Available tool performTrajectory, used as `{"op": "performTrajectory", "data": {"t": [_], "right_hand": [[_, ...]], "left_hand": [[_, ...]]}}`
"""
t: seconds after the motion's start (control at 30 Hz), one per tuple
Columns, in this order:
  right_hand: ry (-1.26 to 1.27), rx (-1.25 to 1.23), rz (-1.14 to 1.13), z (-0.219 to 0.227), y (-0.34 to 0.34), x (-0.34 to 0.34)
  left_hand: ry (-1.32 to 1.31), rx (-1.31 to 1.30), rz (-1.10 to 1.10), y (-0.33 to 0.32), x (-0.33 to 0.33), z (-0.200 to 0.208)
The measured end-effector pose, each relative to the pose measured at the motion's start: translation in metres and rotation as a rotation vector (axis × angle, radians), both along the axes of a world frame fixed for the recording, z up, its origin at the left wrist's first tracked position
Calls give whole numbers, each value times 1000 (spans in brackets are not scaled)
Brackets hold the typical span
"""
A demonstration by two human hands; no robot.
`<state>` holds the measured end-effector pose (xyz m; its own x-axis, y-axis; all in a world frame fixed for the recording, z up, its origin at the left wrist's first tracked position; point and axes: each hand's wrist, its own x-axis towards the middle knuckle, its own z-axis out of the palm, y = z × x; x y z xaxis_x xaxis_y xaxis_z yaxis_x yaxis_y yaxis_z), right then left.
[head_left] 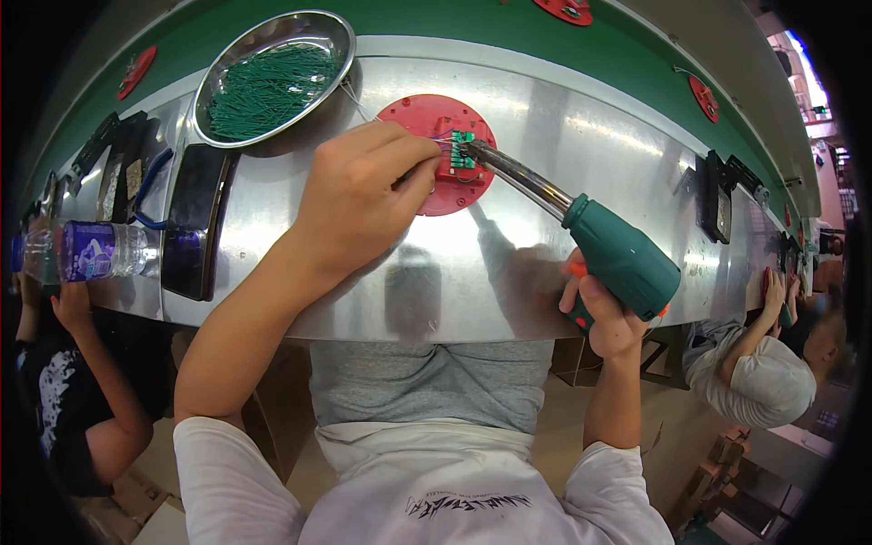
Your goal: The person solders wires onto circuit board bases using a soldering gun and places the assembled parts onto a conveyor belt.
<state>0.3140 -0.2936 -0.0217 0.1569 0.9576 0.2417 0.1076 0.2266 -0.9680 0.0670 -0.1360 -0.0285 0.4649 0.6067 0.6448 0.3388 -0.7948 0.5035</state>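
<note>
A round red plastic part [413,116] lies on the shiny metal bench, with a small green circuit board [462,150] on a red block at its middle. My left hand [363,195] rests on the red part and pinches something thin beside the green board; what it pinches is too small to tell. My right hand [599,313] grips a green soldering iron [622,259] by its handle. The iron's metal shaft [518,177] slants up to the left, and its tip touches the green board.
A round steel bowl [338,41] full of short green wires stands at the back left. A black tray [195,222] and a plastic water bottle [86,252] lie at the left. More red parts ride on the green belt [454,18]. Other workers sit at both sides.
</note>
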Motion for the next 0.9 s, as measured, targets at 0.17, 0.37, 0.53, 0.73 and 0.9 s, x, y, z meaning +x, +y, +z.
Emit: {"op": "performTrajectory", "data": {"t": [0.17,0.37,0.53,0.73,0.9], "right_hand": [[-22,-9,-21,0,-1,-1],[-24,-36,-21,2,-2,-2],[-14,-49,-37,2,-3,-3],[-70,-122,75,4,-1,8],[93,-108,39,-3,0,10]], "left_hand": [[-19,-40,6,2,0,-6],[15,-19,-4,5,-1,-5],[29,-23,-7,6,-2,-5],[32,-39,-13,6,-2,-5],[37,-47,-16,7,-2,-4]]}}
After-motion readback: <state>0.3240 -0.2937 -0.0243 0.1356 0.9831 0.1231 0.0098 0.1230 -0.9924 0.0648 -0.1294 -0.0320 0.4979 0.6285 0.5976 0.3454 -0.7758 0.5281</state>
